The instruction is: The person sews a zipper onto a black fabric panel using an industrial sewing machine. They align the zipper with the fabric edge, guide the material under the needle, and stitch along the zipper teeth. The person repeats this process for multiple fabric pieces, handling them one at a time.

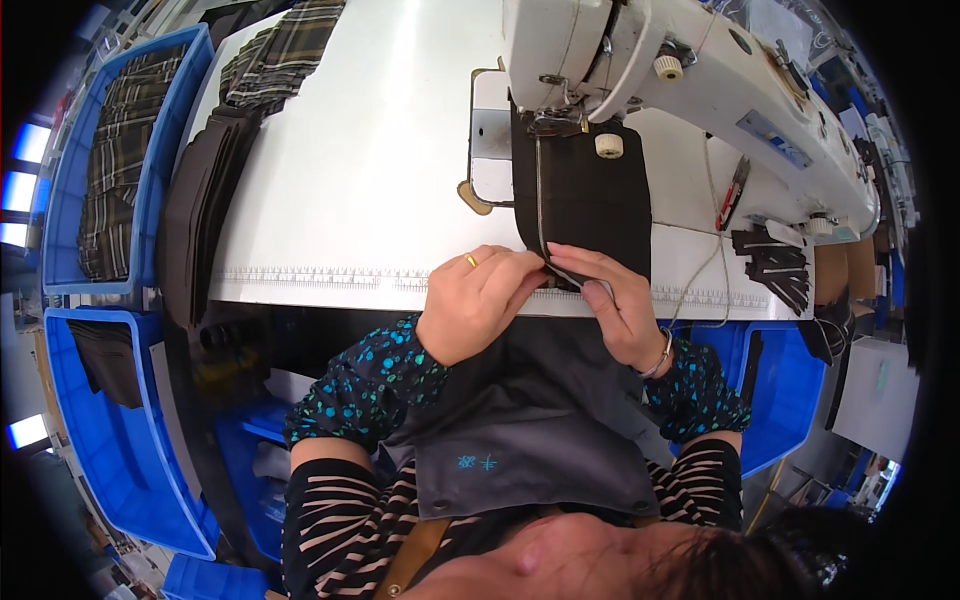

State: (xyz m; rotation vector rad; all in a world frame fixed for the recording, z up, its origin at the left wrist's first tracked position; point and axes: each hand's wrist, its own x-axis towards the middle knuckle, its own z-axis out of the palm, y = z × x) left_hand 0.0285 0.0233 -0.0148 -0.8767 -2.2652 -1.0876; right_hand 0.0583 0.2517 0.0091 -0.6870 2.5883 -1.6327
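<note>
A black fabric panel [605, 200] with rounded corners lies under the needle area of a white sewing machine [600, 60]. A thin light-coloured cord or piping strip [541, 185] runs down its left part toward me. At the panel's near end, my left hand [475, 300] is closed, thumb and fingertips pinched on the strip and fabric edge. Right beside it, my right hand [622, 305] is closed on the panel's near edge, fingers on top and the thumb nearer me. The fingertips of both hands almost touch, and they partly hide what they pinch.
Stacked dark fabric pieces [205, 210] and plaid pieces [285, 50] lie at the table's left. Blue bins [150, 170] with plaid cloth flank it. A red-and-black cutter [735, 190], loose cord [700, 275] and short black strips [775, 265] are at right. A printed ruler [320, 278] follows the front edge.
</note>
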